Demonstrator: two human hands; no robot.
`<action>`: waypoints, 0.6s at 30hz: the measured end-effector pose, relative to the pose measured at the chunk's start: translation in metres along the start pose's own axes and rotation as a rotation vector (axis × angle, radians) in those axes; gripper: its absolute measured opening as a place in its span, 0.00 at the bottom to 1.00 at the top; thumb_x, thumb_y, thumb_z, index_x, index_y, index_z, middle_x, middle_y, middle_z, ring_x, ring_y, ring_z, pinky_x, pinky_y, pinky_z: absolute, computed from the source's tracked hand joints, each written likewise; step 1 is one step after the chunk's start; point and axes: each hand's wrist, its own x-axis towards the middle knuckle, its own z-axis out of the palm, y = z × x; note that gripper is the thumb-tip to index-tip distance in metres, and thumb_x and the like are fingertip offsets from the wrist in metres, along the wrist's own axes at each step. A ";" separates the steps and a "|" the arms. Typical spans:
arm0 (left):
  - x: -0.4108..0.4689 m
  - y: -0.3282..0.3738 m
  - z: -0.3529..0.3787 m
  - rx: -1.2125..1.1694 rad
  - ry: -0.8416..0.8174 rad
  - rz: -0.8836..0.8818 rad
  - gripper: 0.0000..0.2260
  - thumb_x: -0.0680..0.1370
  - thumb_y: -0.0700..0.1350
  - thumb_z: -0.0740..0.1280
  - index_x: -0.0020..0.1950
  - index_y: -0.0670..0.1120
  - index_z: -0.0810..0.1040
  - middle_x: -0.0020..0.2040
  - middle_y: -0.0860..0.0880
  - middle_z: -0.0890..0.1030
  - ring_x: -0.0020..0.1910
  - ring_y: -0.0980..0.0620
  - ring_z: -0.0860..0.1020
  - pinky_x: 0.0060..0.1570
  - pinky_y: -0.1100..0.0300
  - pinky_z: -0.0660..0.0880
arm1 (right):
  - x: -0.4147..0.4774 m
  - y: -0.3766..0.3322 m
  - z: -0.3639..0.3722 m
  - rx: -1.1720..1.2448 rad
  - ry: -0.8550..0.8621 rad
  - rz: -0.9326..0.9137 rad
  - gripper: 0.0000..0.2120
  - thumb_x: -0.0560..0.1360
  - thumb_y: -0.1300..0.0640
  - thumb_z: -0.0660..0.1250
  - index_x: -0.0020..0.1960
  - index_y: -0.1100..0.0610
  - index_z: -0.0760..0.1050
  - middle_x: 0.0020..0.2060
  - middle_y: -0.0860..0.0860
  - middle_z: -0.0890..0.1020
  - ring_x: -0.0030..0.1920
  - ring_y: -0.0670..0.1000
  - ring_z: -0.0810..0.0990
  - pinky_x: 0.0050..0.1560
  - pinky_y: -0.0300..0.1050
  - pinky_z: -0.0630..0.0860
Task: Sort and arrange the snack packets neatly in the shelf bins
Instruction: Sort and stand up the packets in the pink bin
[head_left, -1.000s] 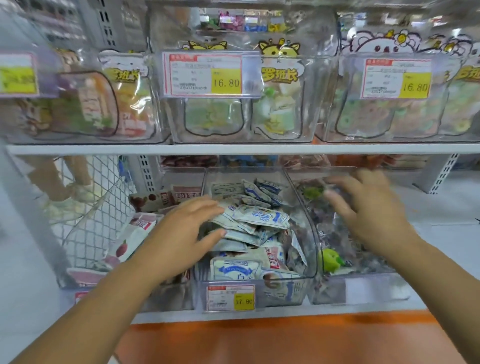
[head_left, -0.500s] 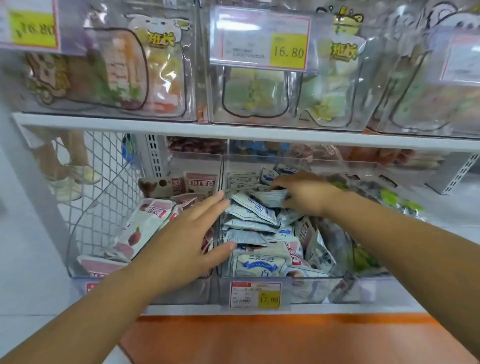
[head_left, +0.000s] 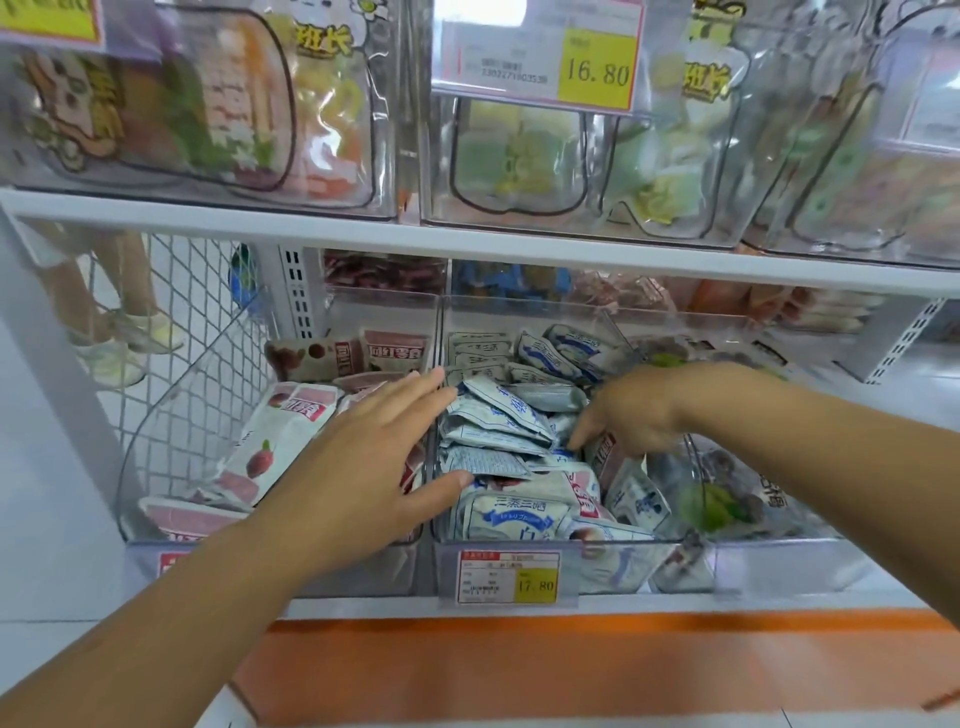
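Note:
A clear middle bin (head_left: 613, 564) on the lower shelf holds a loose heap of blue-and-white snack packets (head_left: 498, 426). My left hand (head_left: 363, 467) lies flat with straight fingers over the wall between the left bin and the middle bin, thumb touching the blue packets. My right hand (head_left: 631, 410) reaches into the middle bin from the right, fingers pointing down among the packets; whether it grips one is hidden. The left bin (head_left: 156, 441) holds pink-and-white packets (head_left: 280, 431).
A right bin (head_left: 779, 540) holds dark and green packets (head_left: 717, 504). The white upper shelf board (head_left: 467, 244) carries clear bins of bagged snacks close above. A wire side panel (head_left: 171, 364) closes the left end. An orange base strip (head_left: 519, 670) runs below. A person's legs (head_left: 104, 312) stand behind the mesh.
My right hand has come from the right bin into the middle bin, then drawn back toward the front among the blue packets. The left hand stayed on the divider. The view moved closer.

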 end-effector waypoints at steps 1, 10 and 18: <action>0.000 0.000 0.000 -0.001 -0.002 -0.004 0.38 0.70 0.75 0.46 0.77 0.62 0.47 0.74 0.69 0.42 0.75 0.64 0.46 0.73 0.59 0.49 | 0.003 0.000 -0.002 -0.005 -0.031 -0.002 0.34 0.75 0.70 0.57 0.74 0.43 0.63 0.75 0.49 0.64 0.68 0.51 0.68 0.45 0.37 0.68; -0.002 0.000 0.001 -0.052 0.002 -0.012 0.36 0.71 0.73 0.49 0.77 0.63 0.48 0.74 0.70 0.42 0.75 0.63 0.49 0.74 0.56 0.54 | 0.002 0.010 -0.008 0.113 -0.031 -0.033 0.30 0.75 0.72 0.61 0.69 0.43 0.71 0.62 0.42 0.75 0.55 0.40 0.78 0.43 0.30 0.70; -0.002 0.000 0.002 -0.080 0.013 -0.024 0.34 0.72 0.71 0.52 0.77 0.63 0.50 0.74 0.71 0.44 0.75 0.62 0.52 0.73 0.56 0.55 | 0.003 0.015 -0.003 0.201 0.169 -0.097 0.07 0.77 0.59 0.66 0.53 0.56 0.82 0.32 0.36 0.73 0.24 0.26 0.69 0.29 0.24 0.66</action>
